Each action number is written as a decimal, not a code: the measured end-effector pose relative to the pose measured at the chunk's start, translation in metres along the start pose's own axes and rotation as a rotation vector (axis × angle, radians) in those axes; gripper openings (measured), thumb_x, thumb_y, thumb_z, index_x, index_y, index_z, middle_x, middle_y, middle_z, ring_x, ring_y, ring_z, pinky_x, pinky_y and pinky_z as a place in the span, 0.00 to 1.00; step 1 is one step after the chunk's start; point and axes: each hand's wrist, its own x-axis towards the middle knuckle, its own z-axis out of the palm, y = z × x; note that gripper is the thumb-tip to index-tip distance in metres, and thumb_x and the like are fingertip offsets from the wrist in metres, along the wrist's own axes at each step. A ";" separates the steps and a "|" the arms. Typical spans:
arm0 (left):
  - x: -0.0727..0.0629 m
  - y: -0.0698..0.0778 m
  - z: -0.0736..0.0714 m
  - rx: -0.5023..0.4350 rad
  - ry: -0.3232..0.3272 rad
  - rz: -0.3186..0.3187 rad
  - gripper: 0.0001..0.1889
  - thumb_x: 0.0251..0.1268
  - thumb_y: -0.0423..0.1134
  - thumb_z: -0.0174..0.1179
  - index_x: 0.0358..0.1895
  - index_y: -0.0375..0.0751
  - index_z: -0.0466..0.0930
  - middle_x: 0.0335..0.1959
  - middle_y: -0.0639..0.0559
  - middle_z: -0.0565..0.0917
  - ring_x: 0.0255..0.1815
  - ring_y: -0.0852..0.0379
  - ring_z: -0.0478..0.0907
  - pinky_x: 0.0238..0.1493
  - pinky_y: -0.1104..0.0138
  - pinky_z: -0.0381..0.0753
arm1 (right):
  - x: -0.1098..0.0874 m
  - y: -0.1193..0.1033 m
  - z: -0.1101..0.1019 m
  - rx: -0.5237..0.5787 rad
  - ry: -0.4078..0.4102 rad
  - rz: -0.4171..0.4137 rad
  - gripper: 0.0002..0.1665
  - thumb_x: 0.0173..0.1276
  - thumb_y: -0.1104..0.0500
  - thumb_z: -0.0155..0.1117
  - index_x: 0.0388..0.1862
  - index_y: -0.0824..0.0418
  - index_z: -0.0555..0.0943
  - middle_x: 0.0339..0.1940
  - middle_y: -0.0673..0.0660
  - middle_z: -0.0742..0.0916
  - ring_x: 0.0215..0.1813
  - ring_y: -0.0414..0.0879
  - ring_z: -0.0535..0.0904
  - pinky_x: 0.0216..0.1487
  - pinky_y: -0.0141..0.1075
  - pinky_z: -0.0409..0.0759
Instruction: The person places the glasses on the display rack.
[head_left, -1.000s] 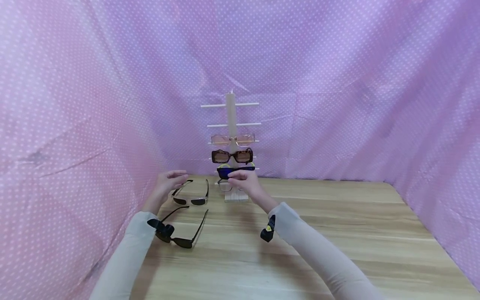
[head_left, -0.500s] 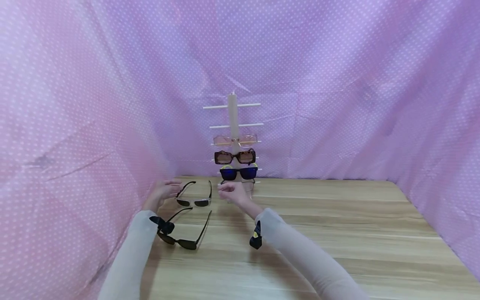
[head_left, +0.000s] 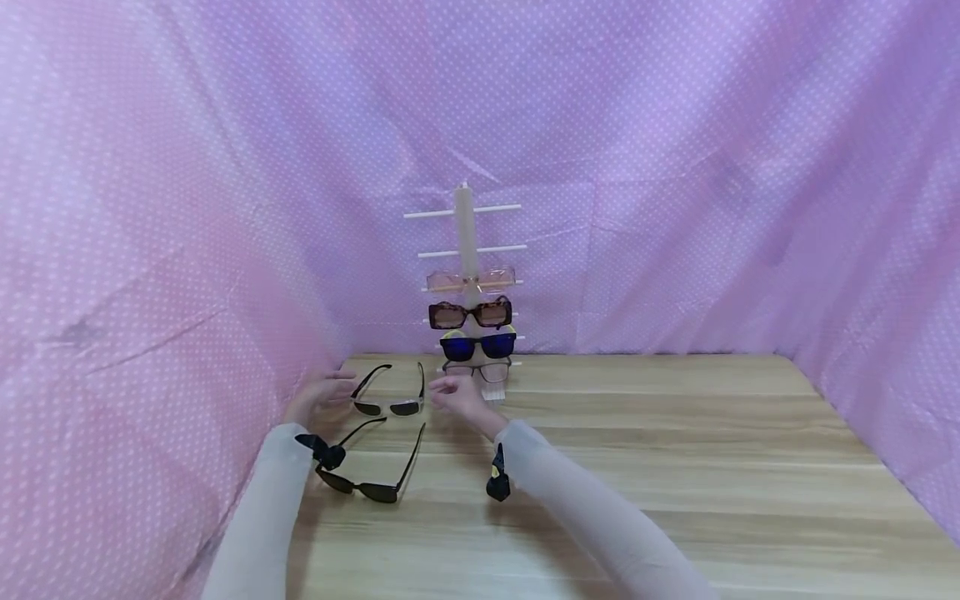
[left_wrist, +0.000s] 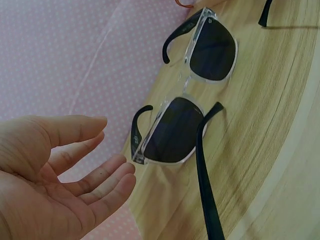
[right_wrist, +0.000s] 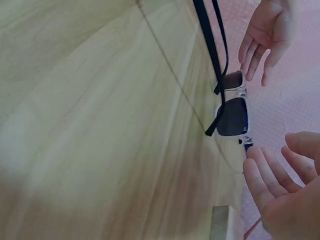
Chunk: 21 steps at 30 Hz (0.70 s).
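Sunglasses with clear frames and dark lenses [head_left: 406, 408] lie on the table between my two hands, their black temples unfolded toward the back. My left hand [head_left: 322, 390] is at their left side, fingers extended and apart from the frame in the left wrist view. On the other side, my right hand [head_left: 459, 395] is close to the right temple; its fingertips are near the hinge in the right wrist view, and I cannot tell whether they touch. Neither hand holds anything. Nearer to me, black sunglasses [head_left: 377, 492] lie with temples unfolded, partly behind the left wrist camera.
Behind my right hand stands a wooden display rack [head_left: 466, 233] with white crossbars. On it hang pink-tinted glasses [head_left: 495, 279], tortoiseshell sunglasses [head_left: 491, 314], blue-lensed sunglasses [head_left: 497, 346] and thin-framed glasses [head_left: 495, 372]. Polka-dot cloth [head_left: 675, 208] encloses the wooden table [head_left: 675, 467].
My right hand has moved from the lower rack, at the blue-lensed sunglasses, down and left to beside the clear-framed sunglasses. The left hand has dropped slightly. The rack's lower glasses are now uncovered.
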 end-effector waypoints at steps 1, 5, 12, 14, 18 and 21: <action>0.000 -0.001 -0.001 0.002 -0.004 -0.004 0.28 0.78 0.33 0.50 0.74 0.19 0.57 0.70 0.24 0.69 0.73 0.30 0.68 0.75 0.44 0.70 | 0.001 0.002 0.001 0.009 -0.003 0.007 0.18 0.70 0.72 0.62 0.57 0.77 0.81 0.45 0.74 0.88 0.48 0.68 0.87 0.50 0.53 0.89; 0.000 -0.005 -0.003 -0.008 -0.007 -0.048 0.29 0.77 0.33 0.53 0.75 0.23 0.58 0.71 0.26 0.70 0.67 0.35 0.76 0.70 0.52 0.78 | 0.003 0.006 0.002 0.023 -0.021 0.027 0.18 0.72 0.71 0.62 0.59 0.76 0.80 0.46 0.75 0.88 0.44 0.64 0.88 0.51 0.53 0.89; 0.000 -0.011 -0.005 -0.001 0.001 -0.079 0.28 0.74 0.32 0.55 0.73 0.25 0.63 0.69 0.31 0.75 0.69 0.33 0.74 0.75 0.44 0.70 | 0.003 0.009 0.006 0.003 -0.034 0.052 0.20 0.73 0.71 0.60 0.61 0.75 0.78 0.46 0.74 0.88 0.48 0.69 0.86 0.49 0.52 0.89; 0.000 -0.013 -0.006 -0.008 0.003 -0.080 0.27 0.74 0.32 0.56 0.72 0.24 0.64 0.68 0.31 0.75 0.68 0.33 0.74 0.74 0.44 0.71 | 0.005 0.011 0.008 0.002 -0.033 0.067 0.20 0.73 0.70 0.60 0.62 0.74 0.79 0.46 0.72 0.88 0.50 0.70 0.85 0.50 0.53 0.89; 0.001 -0.015 -0.007 -0.021 0.006 -0.070 0.26 0.73 0.30 0.57 0.71 0.23 0.66 0.64 0.32 0.80 0.68 0.33 0.75 0.73 0.45 0.72 | 0.007 0.015 0.012 0.018 -0.042 0.076 0.21 0.72 0.71 0.61 0.63 0.73 0.79 0.47 0.71 0.88 0.49 0.69 0.85 0.49 0.51 0.89; 0.001 -0.017 -0.008 -0.012 0.003 -0.059 0.25 0.72 0.30 0.58 0.69 0.23 0.68 0.58 0.35 0.85 0.65 0.36 0.78 0.72 0.47 0.75 | 0.008 0.015 0.015 0.034 -0.061 0.074 0.22 0.72 0.71 0.61 0.64 0.74 0.78 0.50 0.74 0.87 0.49 0.70 0.85 0.49 0.52 0.89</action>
